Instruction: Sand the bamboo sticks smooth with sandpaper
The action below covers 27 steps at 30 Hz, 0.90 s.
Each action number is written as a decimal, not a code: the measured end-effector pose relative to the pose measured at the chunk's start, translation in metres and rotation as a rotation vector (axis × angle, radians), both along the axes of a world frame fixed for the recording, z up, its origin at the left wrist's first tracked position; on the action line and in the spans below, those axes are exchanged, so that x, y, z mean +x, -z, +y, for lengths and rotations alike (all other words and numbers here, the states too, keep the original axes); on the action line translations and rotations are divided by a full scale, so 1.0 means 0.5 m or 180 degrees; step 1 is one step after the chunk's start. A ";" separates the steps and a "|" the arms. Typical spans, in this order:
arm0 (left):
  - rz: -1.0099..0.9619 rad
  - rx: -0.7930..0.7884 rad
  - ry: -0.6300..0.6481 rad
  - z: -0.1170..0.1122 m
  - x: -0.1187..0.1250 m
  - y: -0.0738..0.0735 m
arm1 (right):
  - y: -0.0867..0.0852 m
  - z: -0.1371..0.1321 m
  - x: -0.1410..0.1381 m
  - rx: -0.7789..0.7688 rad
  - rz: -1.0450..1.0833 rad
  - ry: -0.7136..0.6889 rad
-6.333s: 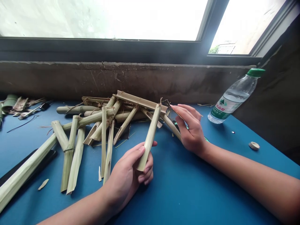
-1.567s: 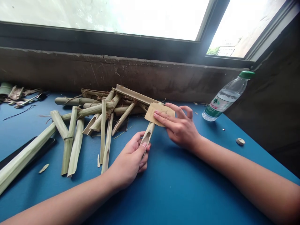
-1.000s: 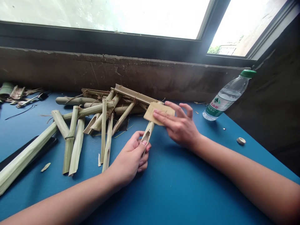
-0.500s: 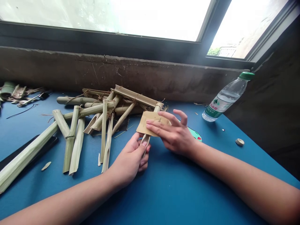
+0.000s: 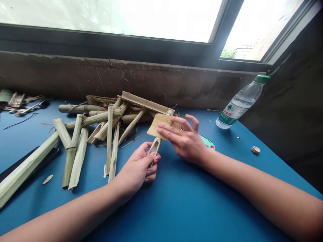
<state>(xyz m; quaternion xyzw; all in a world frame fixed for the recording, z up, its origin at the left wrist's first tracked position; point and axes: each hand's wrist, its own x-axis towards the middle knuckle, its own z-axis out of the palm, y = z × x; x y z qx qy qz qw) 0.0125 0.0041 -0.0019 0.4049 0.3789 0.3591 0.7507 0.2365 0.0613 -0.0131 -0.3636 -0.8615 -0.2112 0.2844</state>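
Working at a blue table [image 5: 176, 208], placed before a dark, scratched wall [image 5: 156, 79] and below a bright window [image 5: 161, 20] with a dark frame. Seeing much bamboo on this surface — a heap of cut pieces [image 5: 136, 101] in the middle, a long stick [image 5: 27, 171] lying over a flat black object [image 5: 54, 156] at the left, and a small round slice [image 5: 255, 150] near the right edge. Noticing at the right a clear bottle [image 5: 228, 112] with a green cap [image 5: 262, 79], looking slanted in view, partly filled with water to above the label. Grasping with the left hand [image 5: 138, 164] the lower end of a split bamboo piece [image 5: 155, 146], in front of the heap, curling the fingers firmly around and showing its hollow upward. Holding with the right hand [image 5: 188, 139] a tan sheet [image 5: 155, 126] over the upper part of the same piece, laying extended fingers flat on it — not seeing the thumb clearly. Having also a flat teal thing [image 5: 207, 142] partly hidden behind the right hand.
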 end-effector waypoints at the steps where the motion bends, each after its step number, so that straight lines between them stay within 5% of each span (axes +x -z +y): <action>1: -0.0004 -0.0001 -0.0006 0.000 0.001 0.000 | 0.001 -0.002 0.000 -0.0016 -0.0065 -0.0057; 5: 0.0000 0.0016 -0.0084 -0.001 0.003 -0.001 | 0.001 -0.001 0.007 -0.0001 0.0122 0.0017; 12: -0.0103 0.0067 -0.0033 -0.010 -0.001 -0.007 | -0.002 0.025 0.018 -0.0025 0.2105 0.0460; 27: -0.0027 0.0110 -0.0165 -0.011 0.001 -0.001 | 0.010 0.045 0.023 -0.0267 0.2673 0.0442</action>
